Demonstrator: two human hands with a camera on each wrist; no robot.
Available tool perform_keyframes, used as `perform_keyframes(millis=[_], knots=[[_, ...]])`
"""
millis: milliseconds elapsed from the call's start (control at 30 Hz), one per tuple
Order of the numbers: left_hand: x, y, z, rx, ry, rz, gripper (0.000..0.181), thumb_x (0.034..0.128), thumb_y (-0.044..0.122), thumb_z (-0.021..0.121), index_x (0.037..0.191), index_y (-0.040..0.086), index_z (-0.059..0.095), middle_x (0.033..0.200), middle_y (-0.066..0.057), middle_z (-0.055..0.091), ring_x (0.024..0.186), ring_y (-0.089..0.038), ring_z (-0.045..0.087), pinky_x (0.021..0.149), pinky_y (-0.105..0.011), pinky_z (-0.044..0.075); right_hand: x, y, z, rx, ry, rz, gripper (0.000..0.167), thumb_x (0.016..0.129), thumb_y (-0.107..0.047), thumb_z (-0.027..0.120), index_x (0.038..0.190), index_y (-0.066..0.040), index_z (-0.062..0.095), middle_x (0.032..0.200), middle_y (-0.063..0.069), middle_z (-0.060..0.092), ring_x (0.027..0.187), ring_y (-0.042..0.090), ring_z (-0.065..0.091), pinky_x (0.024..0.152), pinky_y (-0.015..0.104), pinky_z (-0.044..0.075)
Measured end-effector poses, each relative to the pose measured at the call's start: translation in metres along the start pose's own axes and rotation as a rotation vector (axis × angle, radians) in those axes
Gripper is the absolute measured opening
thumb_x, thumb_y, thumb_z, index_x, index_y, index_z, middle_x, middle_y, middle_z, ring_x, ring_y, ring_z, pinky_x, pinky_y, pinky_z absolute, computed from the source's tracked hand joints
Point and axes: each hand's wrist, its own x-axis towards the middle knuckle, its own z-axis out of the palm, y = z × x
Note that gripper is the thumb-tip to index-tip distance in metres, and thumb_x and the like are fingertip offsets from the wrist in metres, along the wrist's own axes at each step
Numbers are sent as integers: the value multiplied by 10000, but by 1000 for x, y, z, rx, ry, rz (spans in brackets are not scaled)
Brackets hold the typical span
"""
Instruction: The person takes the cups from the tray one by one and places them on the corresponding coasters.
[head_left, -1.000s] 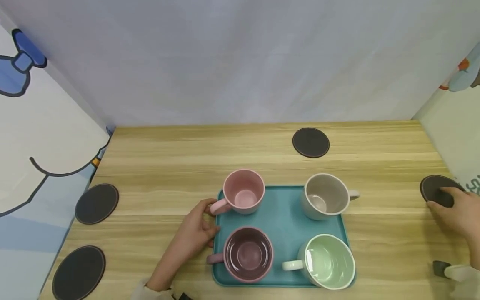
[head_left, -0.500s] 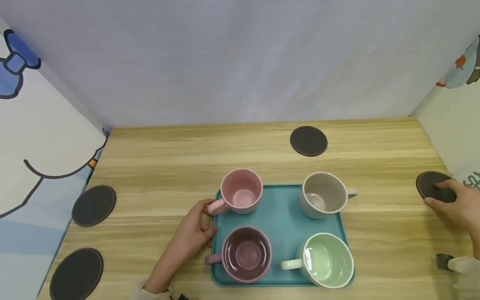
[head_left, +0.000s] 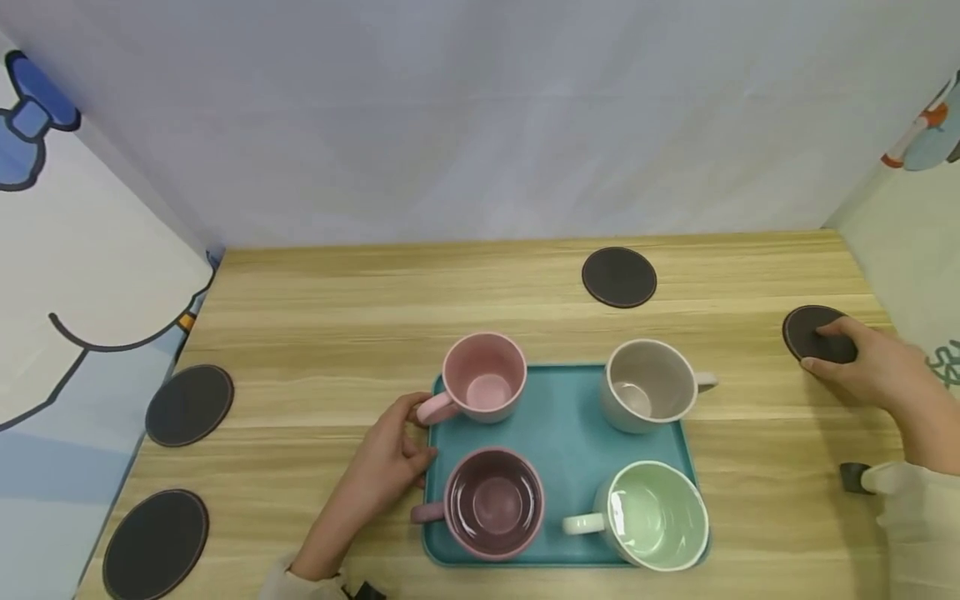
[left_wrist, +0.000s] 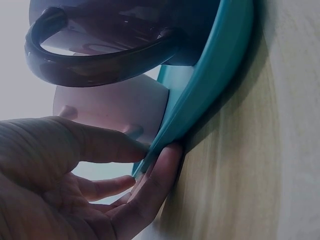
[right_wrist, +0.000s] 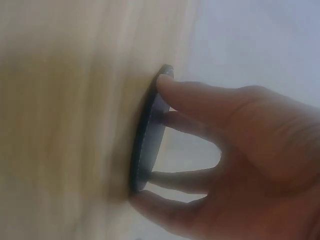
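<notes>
A teal tray [head_left: 558, 433] bears a pink mug [head_left: 485, 379], a dark purple mug [head_left: 495, 504], a grey mug [head_left: 651, 387] and a light green mug [head_left: 658, 517]. At its left edge, my left hand [head_left: 388, 454] pinches the rim, the thumb above and a finger below, as the left wrist view shows. Beside those fingers is the pink mug's handle. Over on the right, my right hand [head_left: 877, 367] grips a round black coaster [head_left: 804, 331] by its edge, thumb and fingers spread around it. Close to the wooden surface, the coaster [right_wrist: 150, 135] stays roughly flat.
Another black coaster [head_left: 619, 277] lies behind the grey mug. Two more, an upper left coaster [head_left: 190, 406] and a lower left coaster [head_left: 156, 543], lie by the left side. A white sheet [head_left: 480, 125] hangs along the back of the wooden table [head_left: 337, 317], with printed panels on both sides.
My right hand has moved left and toward the back with its coaster. The left hand, the tray and the mugs have stayed in place; the head view has shifted slightly.
</notes>
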Motion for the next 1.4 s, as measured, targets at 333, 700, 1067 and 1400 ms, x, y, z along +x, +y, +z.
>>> perform_keyframes(millis=[333,700,1067,1400], knots=[[-2,1,-1,5,8,-2,696,876,-135,688,1514,12,452,1281,-210,576,630,-151,629,519,-263,576,22,-20,-10,-2,-55,-37,673,1053,-410,591,1458,79,370,1405,568,283,1216,762,351,938,833,377],[-3,-5,0,-15,-12,-28,700,869,-130,707,1504,31,461,1319,-225,576,629,-159,642,531,-282,598,42,-33,-14,39,-100,-70,659,1046,-378,612,1489,47,370,1449,546,251,1285,766,245,1029,825,240],[2,-5,-3,8,-27,-23,712,882,-103,707,1523,44,433,1327,-226,570,625,-154,647,541,-275,597,65,-41,-16,44,-45,-116,640,1020,-343,659,1484,31,427,1479,489,338,1314,716,303,1092,805,190],[2,-8,-1,9,-27,-17,718,881,-102,709,1525,45,428,1325,-226,570,621,-154,648,539,-276,595,74,-50,-12,70,-43,-98,686,1042,-392,610,1549,17,397,1549,474,264,1353,755,217,1097,839,221]])
